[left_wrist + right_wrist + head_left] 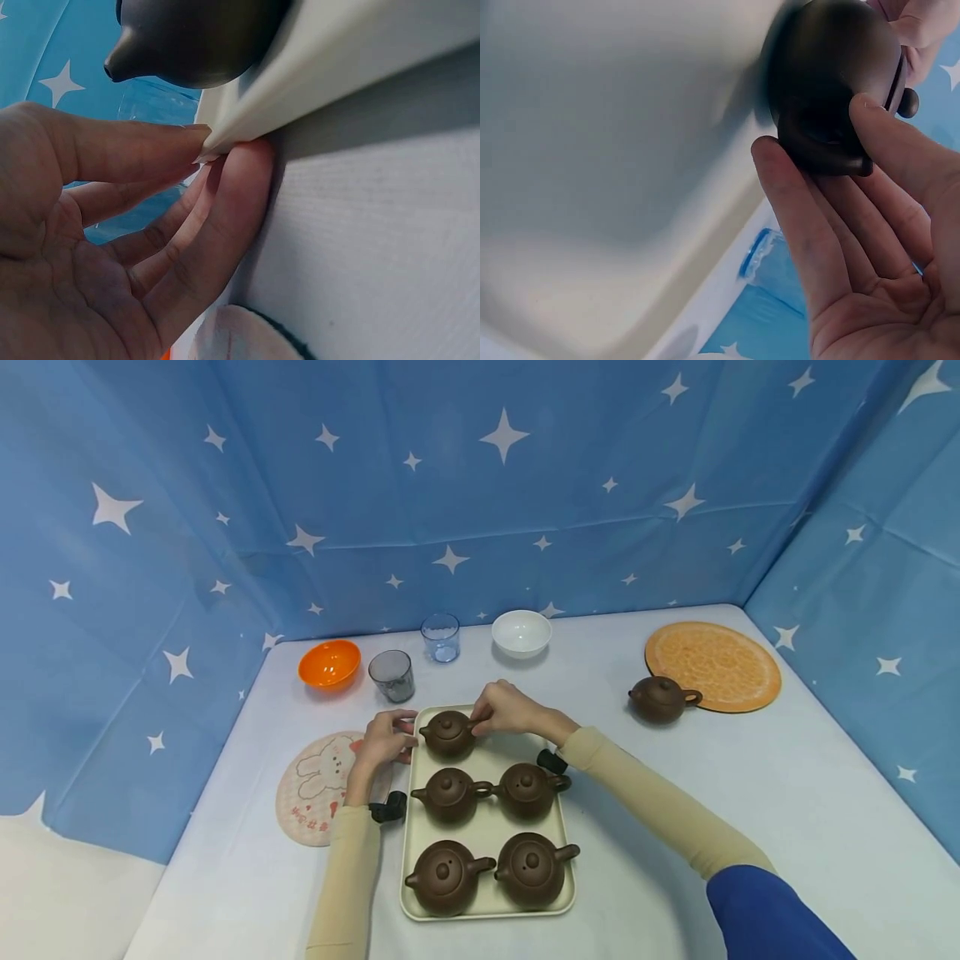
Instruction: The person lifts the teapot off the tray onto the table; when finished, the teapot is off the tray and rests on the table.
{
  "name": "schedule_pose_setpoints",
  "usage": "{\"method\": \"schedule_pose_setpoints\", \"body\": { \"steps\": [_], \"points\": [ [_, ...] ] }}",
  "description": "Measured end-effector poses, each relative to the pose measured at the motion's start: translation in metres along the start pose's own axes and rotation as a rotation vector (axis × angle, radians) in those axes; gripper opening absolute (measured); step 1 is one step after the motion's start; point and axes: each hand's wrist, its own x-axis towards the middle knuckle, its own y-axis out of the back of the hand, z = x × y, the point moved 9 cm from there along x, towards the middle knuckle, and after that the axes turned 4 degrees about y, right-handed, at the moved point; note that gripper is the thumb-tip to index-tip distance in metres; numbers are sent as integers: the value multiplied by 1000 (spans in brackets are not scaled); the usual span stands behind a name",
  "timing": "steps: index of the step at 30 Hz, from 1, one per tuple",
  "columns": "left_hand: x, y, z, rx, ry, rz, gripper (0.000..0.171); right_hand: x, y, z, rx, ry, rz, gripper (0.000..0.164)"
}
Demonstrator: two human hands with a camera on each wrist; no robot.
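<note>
A small dark brown teapot (448,734) stands at the far left of a cream tray (493,837). My right hand (512,708) holds this teapot by its handle, thumb on one side and fingers on the other, as the right wrist view shows. My left hand (386,739) is at the tray's far left edge. In the left wrist view its thumb and fingers pinch the tray's rim (247,120). Nearer on the tray sit two middle teapots (450,795) side by side, then a front left teapot (444,877) and a front right teapot (532,870).
Another teapot (657,700) stands at the right by an orange round mat (716,667). Behind the tray are an orange bowl (330,666), a grey glass (392,677), a blue glass (441,639) and a white bowl (522,635). A rabbit-print mat (311,789) lies left of the tray.
</note>
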Motion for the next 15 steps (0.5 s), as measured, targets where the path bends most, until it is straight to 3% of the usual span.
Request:
{"method": "schedule_pose_setpoints", "body": {
  "steps": [15],
  "points": [
    [-1,0,1,9,-7,4,53,1,3,0,-17,-23,27,10]
  ]
}}
